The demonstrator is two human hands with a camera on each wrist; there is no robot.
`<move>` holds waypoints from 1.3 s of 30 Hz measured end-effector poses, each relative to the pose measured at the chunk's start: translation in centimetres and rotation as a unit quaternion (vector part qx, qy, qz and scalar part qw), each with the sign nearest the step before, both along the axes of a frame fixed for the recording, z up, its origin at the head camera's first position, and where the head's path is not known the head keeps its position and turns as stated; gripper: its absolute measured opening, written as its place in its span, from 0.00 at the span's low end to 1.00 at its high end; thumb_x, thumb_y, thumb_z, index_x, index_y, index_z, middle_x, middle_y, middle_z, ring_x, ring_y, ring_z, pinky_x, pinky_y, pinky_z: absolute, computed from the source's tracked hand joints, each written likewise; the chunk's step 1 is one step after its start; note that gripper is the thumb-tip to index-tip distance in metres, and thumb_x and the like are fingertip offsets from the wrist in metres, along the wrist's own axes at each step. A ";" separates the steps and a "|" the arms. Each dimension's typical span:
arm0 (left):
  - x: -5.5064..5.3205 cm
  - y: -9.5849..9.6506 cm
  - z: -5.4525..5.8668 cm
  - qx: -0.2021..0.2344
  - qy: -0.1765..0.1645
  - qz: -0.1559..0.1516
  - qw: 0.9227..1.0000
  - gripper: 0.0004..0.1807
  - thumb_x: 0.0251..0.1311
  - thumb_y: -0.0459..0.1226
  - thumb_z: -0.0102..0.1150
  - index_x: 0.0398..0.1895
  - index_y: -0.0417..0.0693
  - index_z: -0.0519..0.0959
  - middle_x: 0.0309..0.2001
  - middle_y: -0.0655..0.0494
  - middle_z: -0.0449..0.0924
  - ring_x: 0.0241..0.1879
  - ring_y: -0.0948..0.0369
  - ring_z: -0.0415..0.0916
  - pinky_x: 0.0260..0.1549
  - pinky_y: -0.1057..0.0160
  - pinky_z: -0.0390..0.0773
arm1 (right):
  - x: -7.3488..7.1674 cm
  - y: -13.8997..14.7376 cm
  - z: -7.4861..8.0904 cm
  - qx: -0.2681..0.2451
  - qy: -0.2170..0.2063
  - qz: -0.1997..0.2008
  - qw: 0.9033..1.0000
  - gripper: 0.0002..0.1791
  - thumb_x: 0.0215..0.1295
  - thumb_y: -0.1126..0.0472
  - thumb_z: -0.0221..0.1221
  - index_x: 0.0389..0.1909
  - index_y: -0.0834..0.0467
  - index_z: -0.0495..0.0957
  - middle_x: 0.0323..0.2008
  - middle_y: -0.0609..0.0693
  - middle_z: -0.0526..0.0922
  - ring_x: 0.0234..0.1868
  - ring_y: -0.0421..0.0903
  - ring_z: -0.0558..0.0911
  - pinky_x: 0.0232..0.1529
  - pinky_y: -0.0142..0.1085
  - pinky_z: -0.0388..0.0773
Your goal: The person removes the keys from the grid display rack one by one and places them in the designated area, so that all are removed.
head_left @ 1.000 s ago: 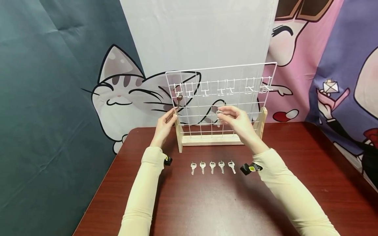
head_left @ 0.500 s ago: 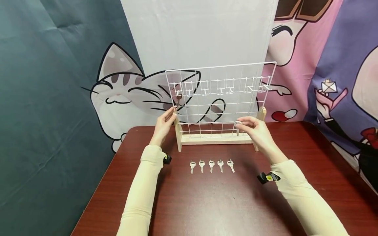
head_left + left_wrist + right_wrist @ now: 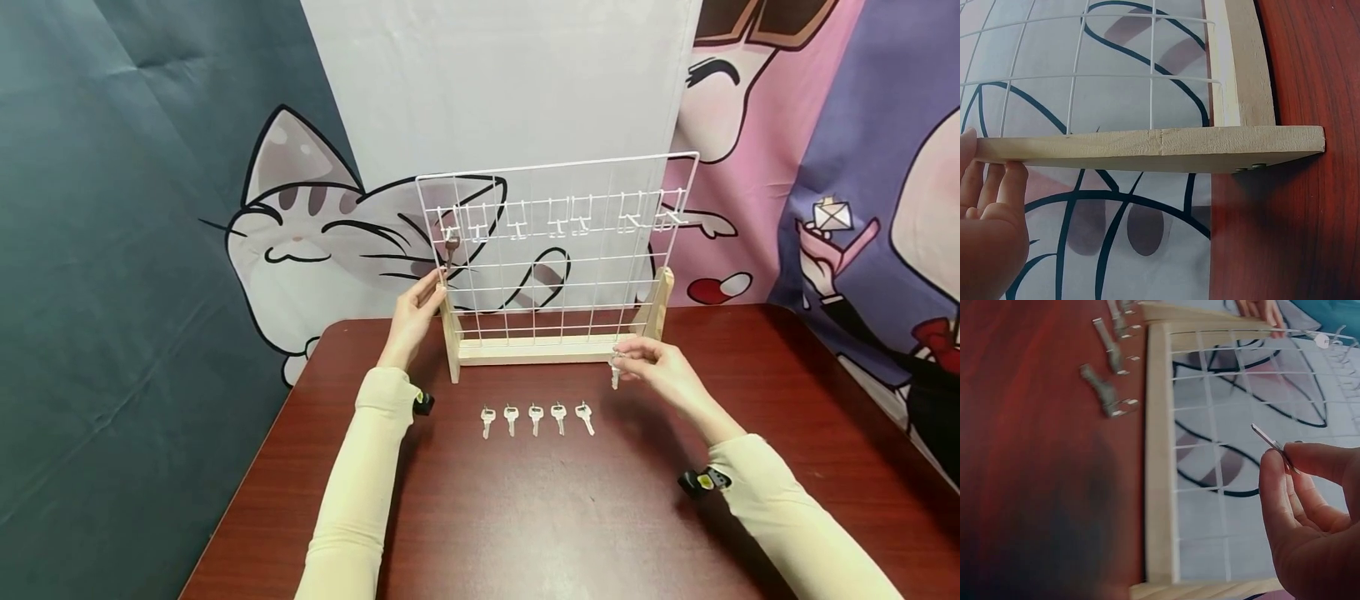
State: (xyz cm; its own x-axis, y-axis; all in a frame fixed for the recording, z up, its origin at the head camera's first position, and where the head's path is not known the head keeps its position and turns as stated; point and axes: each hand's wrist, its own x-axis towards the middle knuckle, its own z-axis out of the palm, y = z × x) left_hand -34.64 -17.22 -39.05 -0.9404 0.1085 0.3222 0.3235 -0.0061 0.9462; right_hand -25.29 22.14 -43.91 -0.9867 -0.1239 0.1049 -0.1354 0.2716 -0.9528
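My left hand (image 3: pixel 411 321) grips the top of the left wooden post (image 3: pixel 1160 144) of a wire grid rack, thumb on one face and fingers on the other. My right hand (image 3: pixel 663 375) pinches a silver key (image 3: pixel 616 379) between thumb and fingertips, just in front of the rack's right end. In the right wrist view the key's blade points out past the fingertips. One key (image 3: pixel 452 242) hangs from the leftmost hook. Several more keys (image 3: pixel 536 419) lie in a row on the table before the rack, each with a small ring at its head.
White hooks (image 3: pixel 557 227) line the upper part of the grid. A wooden crossbar (image 3: pixel 540 351) joins the posts at the bottom. The rack stands near the back of a reddish-brown table (image 3: pixel 487 517), with a printed cloth backdrop (image 3: pixel 525 92) behind it.
My right hand has moved right, down and back towards me from the middle of the grid, still holding the key. The left hand stays at the post.
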 end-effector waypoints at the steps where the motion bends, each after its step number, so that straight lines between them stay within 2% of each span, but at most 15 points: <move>1: 0.0 0.0 0.0 0.002 0.000 0.000 1.000 0.27 0.72 0.29 0.55 0.72 0.34 0.66 0.70 0.35 0.67 0.72 0.51 0.63 0.69 0.62 0.65 | 0.0 0.1 -0.4 -0.005 -0.004 0.006 1.000 0.20 0.69 0.66 0.63 0.54 0.76 0.74 0.38 0.56 0.87 0.33 0.40 0.86 0.40 0.36 0.86; 3: -0.2 -0.1 -0.1 0.008 -0.003 -0.003 1.000 0.27 0.72 0.29 0.55 0.72 0.34 0.66 0.70 0.35 0.67 0.72 0.51 0.63 0.70 0.60 0.65 | 0.1 0.3 -1.0 -0.007 -0.014 0.012 1.000 0.20 0.68 0.67 0.63 0.54 0.77 0.74 0.38 0.58 0.86 0.33 0.40 0.86 0.41 0.39 0.87; 5: -0.8 -0.2 -0.8 0.011 0.006 -0.001 1.000 0.27 0.72 0.31 0.56 0.72 0.35 0.67 0.70 0.35 0.67 0.71 0.53 0.65 0.69 0.61 0.66 | 0.1 0.5 -1.8 -0.008 -0.026 0.018 0.999 0.19 0.68 0.68 0.62 0.53 0.78 0.73 0.38 0.60 0.86 0.33 0.40 0.86 0.42 0.41 0.87; 9: -0.8 -0.2 -0.9 0.008 0.006 0.000 1.000 0.27 0.72 0.31 0.56 0.72 0.35 0.67 0.70 0.35 0.67 0.71 0.53 0.65 0.69 0.62 0.66 | 0.2 0.8 -3.3 -0.009 -0.044 0.027 0.999 0.17 0.68 0.71 0.61 0.52 0.80 0.74 0.37 0.61 0.86 0.32 0.40 0.85 0.41 0.43 0.87; 12: -0.2 -0.1 -0.2 0.006 -0.002 -0.003 1.000 0.27 0.72 0.29 0.55 0.72 0.33 0.66 0.70 0.34 0.66 0.72 0.51 0.63 0.69 0.61 0.65 | 0.3 0.8 -4.2 -0.009 -0.052 0.036 0.998 0.16 0.67 0.73 0.60 0.50 0.81 0.74 0.36 0.61 0.86 0.32 0.39 0.85 0.39 0.40 0.87; 19: -0.2 -0.1 0.0 0.002 0.006 -0.004 1.000 0.26 0.72 0.29 0.55 0.72 0.33 0.66 0.70 0.36 0.67 0.72 0.47 0.62 0.69 0.61 0.66 | 0.2 0.8 -5.5 0.007 -0.077 0.047 0.996 0.13 0.66 0.73 0.60 0.47 0.79 0.75 0.34 0.58 0.86 0.32 0.39 0.84 0.38 0.39 0.87; 28: 0.0 -0.1 -0.2 0.008 -0.005 -0.002 1.000 0.27 0.72 0.29 0.55 0.72 0.34 0.66 0.70 0.37 0.67 0.72 0.51 0.64 0.69 0.62 0.65 | -0.2 0.5 -6.5 0.033 -0.090 0.063 0.993 0.11 0.65 0.72 0.61 0.44 0.76 0.77 0.34 0.58 0.86 0.32 0.41 0.84 0.37 0.39 0.87; 39: -0.2 -0.1 -0.2 0.015 0.005 -0.007 1.000 0.26 0.72 0.28 0.55 0.72 0.34 0.66 0.69 0.37 0.68 0.71 0.51 0.64 0.68 0.63 0.66 | -0.3 0.0 -6.4 0.106 -0.065 0.050 0.991 0.05 0.62 0.72 0.62 0.38 0.70 0.80 0.29 0.55 0.85 0.28 0.43 0.84 0.32 0.36 0.87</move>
State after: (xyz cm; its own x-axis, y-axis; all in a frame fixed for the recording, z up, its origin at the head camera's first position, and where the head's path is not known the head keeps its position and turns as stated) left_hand -34.83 -17.27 -39.30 -0.9357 0.1120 0.3346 0.3323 -0.0392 0.9424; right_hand -25.63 22.14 -50.34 -0.9718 -0.2280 -0.0604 -0.0523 0.4582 -0.8873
